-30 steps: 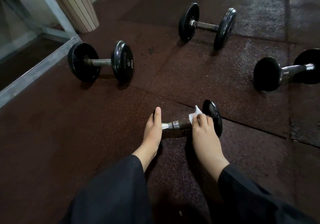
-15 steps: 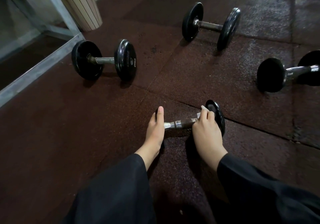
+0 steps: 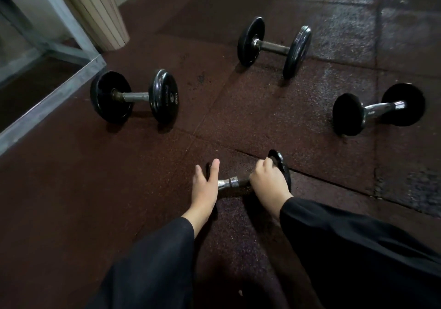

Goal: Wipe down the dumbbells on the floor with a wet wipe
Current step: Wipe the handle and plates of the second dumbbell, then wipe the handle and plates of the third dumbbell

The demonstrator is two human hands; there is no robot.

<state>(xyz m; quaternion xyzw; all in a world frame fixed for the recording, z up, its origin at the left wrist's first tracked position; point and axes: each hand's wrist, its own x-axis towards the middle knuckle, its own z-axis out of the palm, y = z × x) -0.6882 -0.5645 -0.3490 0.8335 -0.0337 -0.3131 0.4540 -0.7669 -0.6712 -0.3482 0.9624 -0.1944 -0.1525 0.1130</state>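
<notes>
A small dumbbell (image 3: 230,181) with a chrome handle and black plates lies on the dark rubber floor just in front of me. My left hand (image 3: 204,187) rests with straight fingers against its left plate, which the hand mostly hides. My right hand (image 3: 269,184) is curled over the handle's right end, and its fingertips touch the right plate (image 3: 279,163). The wet wipe is hidden under those fingers. Both arms wear black sleeves.
Three more dumbbells lie on the floor: one at the left (image 3: 133,96), one farther back (image 3: 274,47), one at the right (image 3: 379,109). A slatted wooden bin (image 3: 95,13) and a grey metal frame (image 3: 50,97) stand at the left. The floor at the far right looks wet.
My right hand has slid right along the handle up to the right plate, and the white wipe no longer shows. My left hand stays at the left plate, its fingers spread a little.
</notes>
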